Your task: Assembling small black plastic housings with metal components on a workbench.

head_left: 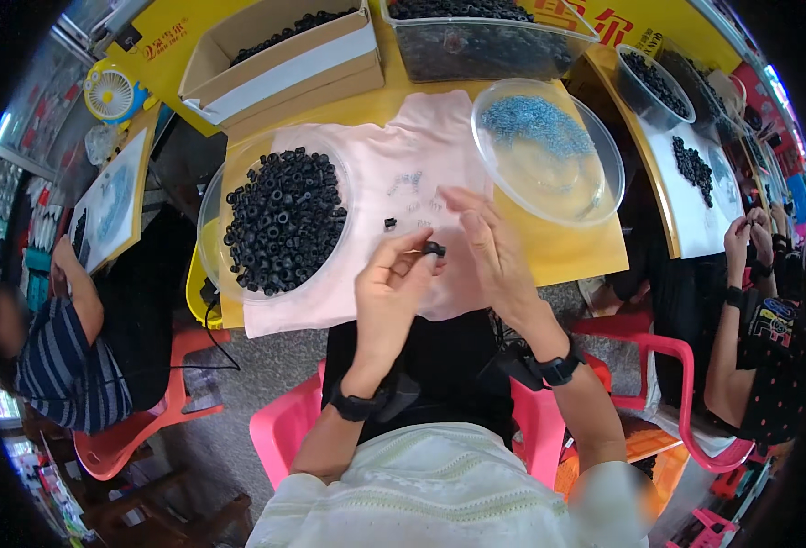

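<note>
My left hand (394, 279) is closed, pinching a small black ring-shaped part (434, 248) between thumb and fingers. My right hand (494, 260) is just to the right of it, fingers stretched out and holding nothing visible. A pink cloth (380, 151) lies beneath both hands. On it rest a single black part (390, 223) and a few scattered tiny clear or silvery pieces (408, 183). To the left, a clear round tray (208, 247) holds a heap of black ring-shaped parts (280, 219). At the right, another clear round tray (549, 205) contains many tiny bluish pieces (535, 123).
Behind the cloth stand a cardboard box (284, 78) and a clear plastic bin (476, 50), both filled with black parts. The yellow table (595, 242) ends close to my lap. People sit at side tables left (74, 365) and right (741, 356). A small fan (111, 94) stands far left.
</note>
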`<state>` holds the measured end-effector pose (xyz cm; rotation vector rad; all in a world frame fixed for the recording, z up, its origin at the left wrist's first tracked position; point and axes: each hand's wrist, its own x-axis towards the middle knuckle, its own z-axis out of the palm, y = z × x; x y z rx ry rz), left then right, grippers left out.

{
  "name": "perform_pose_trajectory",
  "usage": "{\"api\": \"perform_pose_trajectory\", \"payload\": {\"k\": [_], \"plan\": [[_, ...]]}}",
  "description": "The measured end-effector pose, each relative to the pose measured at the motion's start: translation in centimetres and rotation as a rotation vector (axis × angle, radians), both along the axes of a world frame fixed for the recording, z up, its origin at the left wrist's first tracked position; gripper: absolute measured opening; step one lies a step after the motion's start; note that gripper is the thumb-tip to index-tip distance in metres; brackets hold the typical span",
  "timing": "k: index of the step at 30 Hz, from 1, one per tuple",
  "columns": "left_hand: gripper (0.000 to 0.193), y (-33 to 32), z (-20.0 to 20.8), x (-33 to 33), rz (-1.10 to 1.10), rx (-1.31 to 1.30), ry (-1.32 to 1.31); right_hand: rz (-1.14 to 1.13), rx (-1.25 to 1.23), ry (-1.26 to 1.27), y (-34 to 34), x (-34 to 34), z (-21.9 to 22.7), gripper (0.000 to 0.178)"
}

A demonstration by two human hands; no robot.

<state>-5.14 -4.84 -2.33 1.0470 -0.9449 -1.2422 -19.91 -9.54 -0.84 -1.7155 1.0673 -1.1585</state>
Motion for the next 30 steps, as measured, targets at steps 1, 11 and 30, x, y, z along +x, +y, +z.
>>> {"api": "perform_pose_trajectory", "payload": {"k": [1, 11, 30], "plan": [[0.031, 0.0, 0.4, 0.6, -0.039, 0.041, 0.128, 0.015, 0.077, -0.010, 0.5, -0.7, 0.7, 0.035], [0.020, 0.2, 3.4, 2.2, -0.084, 0.125, 0.366, 0.064, 0.087, -0.014, 1.7, -0.8, 5.3, 0.021], [0.018, -2.0, 5.5, 8.1, 0.408, -0.118, -0.405, -0.249, -0.068, 0.274, -17.5, -5.0, 11.9, 0.028]]}}
